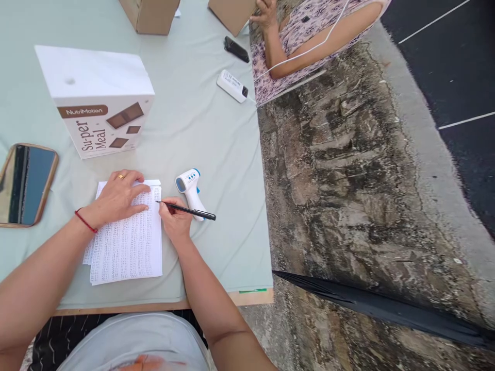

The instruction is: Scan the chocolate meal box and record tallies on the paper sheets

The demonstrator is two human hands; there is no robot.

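Head view: left of the thermometer point(190, 190), I watch the right hand point(177, 222) pinch a pen point(193, 211) over the paper stack point(129, 247), the left hand point(120, 197) spread on top; light pressure could let it slip.

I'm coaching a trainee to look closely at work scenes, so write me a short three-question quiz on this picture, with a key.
1. What does the right hand hold?
2. True or false: the left hand hangs in the air, touching nothing.
3. Fill in the brand name printed on the white box: ____.

Key:
1. A black pen, its tip at the right side of the written sheets.
2. False: the left hand rests on the sheets, fingers spread.
3. NutriMotion.
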